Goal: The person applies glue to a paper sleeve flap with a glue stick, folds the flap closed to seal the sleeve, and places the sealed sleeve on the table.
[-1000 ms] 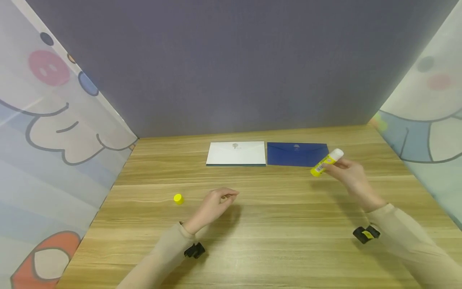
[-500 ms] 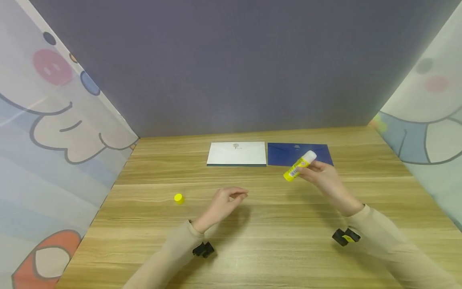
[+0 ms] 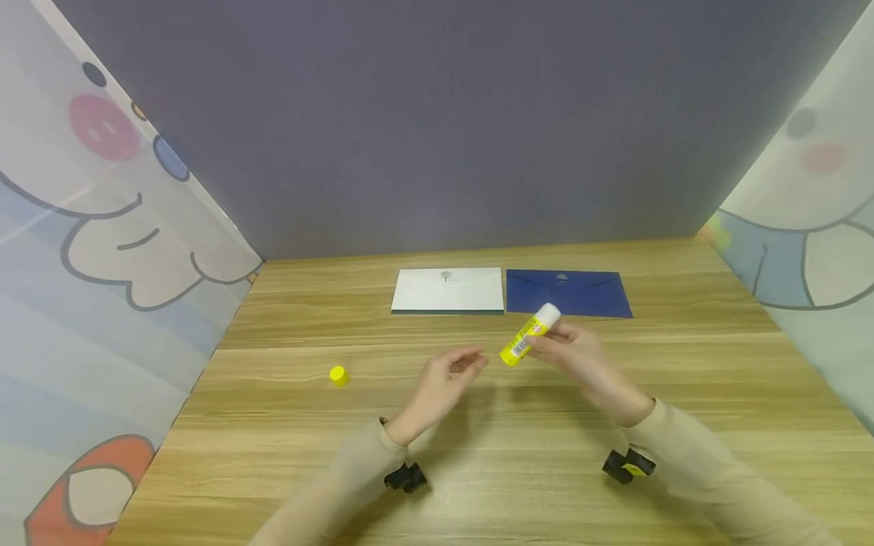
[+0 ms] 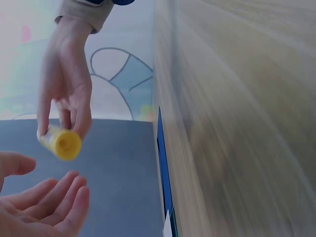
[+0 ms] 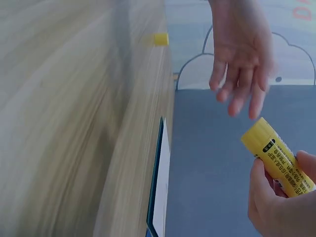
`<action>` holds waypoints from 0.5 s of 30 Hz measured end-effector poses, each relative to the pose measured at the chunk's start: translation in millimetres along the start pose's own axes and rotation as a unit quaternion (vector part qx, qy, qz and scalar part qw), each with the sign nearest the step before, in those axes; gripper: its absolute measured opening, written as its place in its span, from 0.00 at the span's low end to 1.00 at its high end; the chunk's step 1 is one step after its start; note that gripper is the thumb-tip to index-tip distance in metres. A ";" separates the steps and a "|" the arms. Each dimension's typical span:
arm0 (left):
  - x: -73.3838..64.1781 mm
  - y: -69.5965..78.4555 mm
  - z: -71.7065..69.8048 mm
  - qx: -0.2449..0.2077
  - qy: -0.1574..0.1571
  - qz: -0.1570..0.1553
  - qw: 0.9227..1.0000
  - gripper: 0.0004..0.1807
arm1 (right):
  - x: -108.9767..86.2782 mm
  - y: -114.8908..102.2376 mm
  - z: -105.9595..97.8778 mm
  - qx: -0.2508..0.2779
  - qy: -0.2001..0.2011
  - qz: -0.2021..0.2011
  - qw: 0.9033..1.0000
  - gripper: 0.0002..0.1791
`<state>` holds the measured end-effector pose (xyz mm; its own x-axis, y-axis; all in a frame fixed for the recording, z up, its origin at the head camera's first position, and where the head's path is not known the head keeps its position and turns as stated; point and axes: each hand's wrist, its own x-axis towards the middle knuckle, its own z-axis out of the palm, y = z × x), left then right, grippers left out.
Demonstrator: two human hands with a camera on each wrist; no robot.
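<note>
A yellow glue stick with a white top is pinched between the thumb and fingers of my right hand, held tilted above the table. Its yellow base faces my left hand, which hovers just to the left with relaxed, parted fingers and nothing in them. In the left wrist view the round yellow end of the glue stick is close to my left fingertips, with a small gap between. A yellow cap stands on the table to the left of my left hand.
At the back of the wooden table lie a white envelope and, to its right, a blue envelope. A grey panel rises behind the table, with cartoon-printed walls on both sides.
My right hand has carried the glue stick left and slightly nearer, away from the blue envelope. My left hand has moved right toward it, and its fingers have parted.
</note>
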<state>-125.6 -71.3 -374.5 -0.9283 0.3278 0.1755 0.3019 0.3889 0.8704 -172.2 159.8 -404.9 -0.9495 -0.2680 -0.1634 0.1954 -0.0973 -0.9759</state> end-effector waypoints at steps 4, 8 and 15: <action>-0.5 2.5 6.7 -0.006 0.026 0.003 1.000 0.17 | -6.5 -5.4 12.2 0.042 -0.023 -0.011 0.999 0.36; -0.7 3.5 11.9 -0.017 0.047 -0.001 0.999 0.19 | -17.2 -20.1 27.8 0.046 -0.027 -0.008 0.999 0.34; -0.7 3.0 19.6 -0.006 0.067 -0.002 0.998 0.17 | -24.8 -34.5 44.5 0.023 0.007 0.044 0.999 0.29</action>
<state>-119.8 -53.5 -381.0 -0.9502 0.2078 0.2321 0.2970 0.3794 0.8763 -144.5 127.2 -360.7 -0.9317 -0.2634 -0.2503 0.2886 -0.1181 -0.9501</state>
